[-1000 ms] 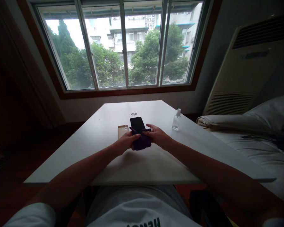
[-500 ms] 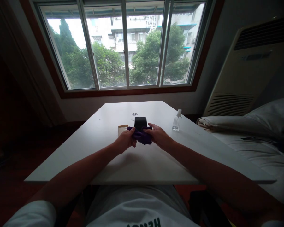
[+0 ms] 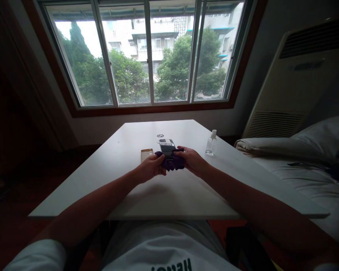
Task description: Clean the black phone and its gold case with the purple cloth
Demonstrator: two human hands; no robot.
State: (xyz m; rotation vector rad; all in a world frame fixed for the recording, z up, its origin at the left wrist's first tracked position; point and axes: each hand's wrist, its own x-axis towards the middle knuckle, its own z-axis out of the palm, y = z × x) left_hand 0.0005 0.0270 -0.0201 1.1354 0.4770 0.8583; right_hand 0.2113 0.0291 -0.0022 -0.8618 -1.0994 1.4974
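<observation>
A dark phone [image 3: 167, 147] is held above the white table [image 3: 169, 188], its glass reflecting the window. A purple cloth [image 3: 173, 164] is bunched beneath and around its lower end. My left hand [image 3: 149, 168] is closed on the left side of the cloth and phone. My right hand [image 3: 191, 160] is closed on the right side of both. A gold phone case [image 3: 146, 154] lies flat on the table just left of my left hand.
A small clear spray bottle [image 3: 211, 143] stands on the table to the right of my hands. A bed with white bedding [image 3: 299, 158] adjoins the table's right side, with a standing air conditioner [image 3: 299, 82] behind it. A wide window [image 3: 147, 56] faces me.
The phone has tilted up so its glass now reflects the window. The purple cloth has slid down and bunched under the phone's lower end. Both hands stay near the same spot.
</observation>
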